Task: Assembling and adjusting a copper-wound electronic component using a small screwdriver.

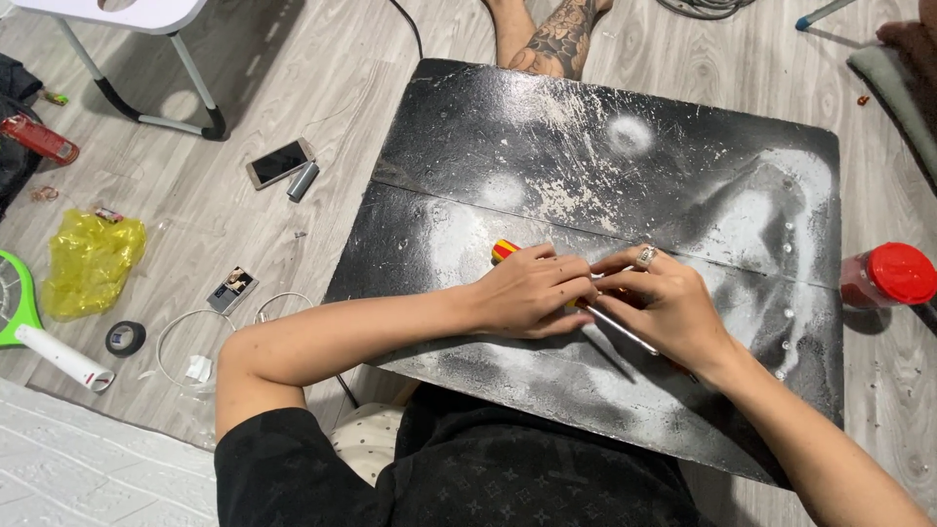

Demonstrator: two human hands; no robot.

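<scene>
Red-and-yellow handle of a screwdriver (506,251) pokes out above the left hand (530,293), which curls over it; the right hand (664,304) pinches its metal shaft on the black board (625,176).

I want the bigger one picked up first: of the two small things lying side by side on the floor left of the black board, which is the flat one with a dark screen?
The phone, lying flat, screen up; the grey lighter-like cylinder lies right beside it.

A home room, used as a makeshift work spot on the floor. Grey wood-look floor (322,117) carries household odds: a phone (278,162), a yellow bag (90,262), a green swatter (29,312), a tape roll (125,338). A low, paint-speckled black counter (625,166) sits on it, a folding table leg (146,93) beyond its far left corner, bare feet (547,34) at its far edge.
</scene>
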